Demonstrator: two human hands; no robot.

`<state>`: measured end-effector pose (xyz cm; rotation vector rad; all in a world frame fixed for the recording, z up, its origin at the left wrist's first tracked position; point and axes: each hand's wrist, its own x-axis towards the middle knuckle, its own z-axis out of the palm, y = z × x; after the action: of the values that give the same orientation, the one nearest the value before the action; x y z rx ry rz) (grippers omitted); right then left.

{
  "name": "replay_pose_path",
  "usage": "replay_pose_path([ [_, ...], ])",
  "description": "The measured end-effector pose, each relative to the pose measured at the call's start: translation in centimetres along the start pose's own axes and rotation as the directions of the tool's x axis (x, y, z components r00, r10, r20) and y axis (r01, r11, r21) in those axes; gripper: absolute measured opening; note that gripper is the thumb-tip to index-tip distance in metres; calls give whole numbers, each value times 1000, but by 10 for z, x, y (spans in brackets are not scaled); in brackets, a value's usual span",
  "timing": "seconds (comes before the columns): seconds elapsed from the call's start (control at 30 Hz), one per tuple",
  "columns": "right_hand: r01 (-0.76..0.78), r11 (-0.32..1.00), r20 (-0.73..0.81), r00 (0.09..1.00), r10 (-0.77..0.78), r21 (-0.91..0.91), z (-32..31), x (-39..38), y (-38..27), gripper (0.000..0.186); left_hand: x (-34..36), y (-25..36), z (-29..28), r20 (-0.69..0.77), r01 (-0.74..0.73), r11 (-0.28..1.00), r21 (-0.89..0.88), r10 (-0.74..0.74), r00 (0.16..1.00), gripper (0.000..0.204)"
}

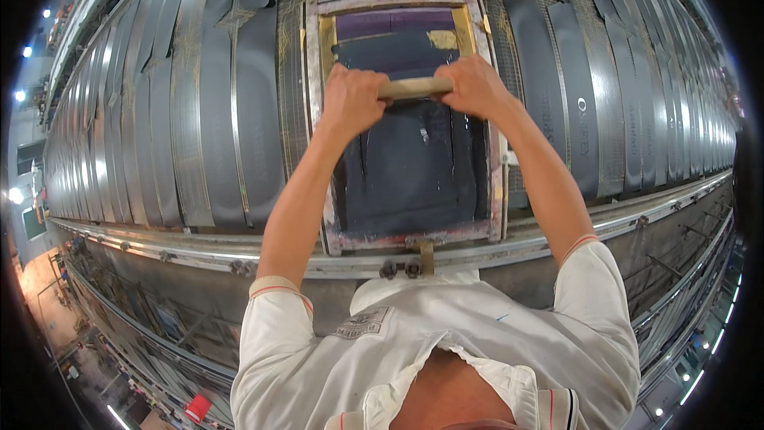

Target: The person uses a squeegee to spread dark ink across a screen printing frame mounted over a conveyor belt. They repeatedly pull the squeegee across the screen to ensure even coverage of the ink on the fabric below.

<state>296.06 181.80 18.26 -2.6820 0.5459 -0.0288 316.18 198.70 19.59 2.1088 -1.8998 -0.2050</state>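
Gripping one wooden squeegee handle (414,87) with both fists, the person stretches both arms straight out over a single printing screen (406,167). The left hand (352,99) wraps the handle's left end with fingers curled tight; the right hand (476,86) clamps the right end the same way. The handle lies crosswise over the far half of the screen, whose pinkish frame (414,237) sits on the long table (199,111). Many dark fabric pieces (255,111) lie in rows to the left and right, too many to count.
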Motion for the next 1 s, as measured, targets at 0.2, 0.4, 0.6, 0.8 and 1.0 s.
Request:
replay_pose_path([
  [0.2,-211,968,219,959,178,138,-27,75,39,30,80,-43,-2,82,60,998,-6,-59,995,43],
  [0.4,-163,971,151,979,137,177,-16,69,35,32,76,-44,5,147,91,996,16,-93,985,32],
  [0.6,-129,969,74,991,116,211,16,-7,2,30,-4,-7,18,-49,-34,998,-55,32,998,25],
  [0.8,-2,996,68,998,-4,88,49,-146,-84,36,-149,76,24,-65,-31,998,-59,27,998,19],
  [1.0,-188,911,-366,871,327,366,35,-153,-45,40,-181,97,22,-90,-26,999,-21,24,996,32],
])
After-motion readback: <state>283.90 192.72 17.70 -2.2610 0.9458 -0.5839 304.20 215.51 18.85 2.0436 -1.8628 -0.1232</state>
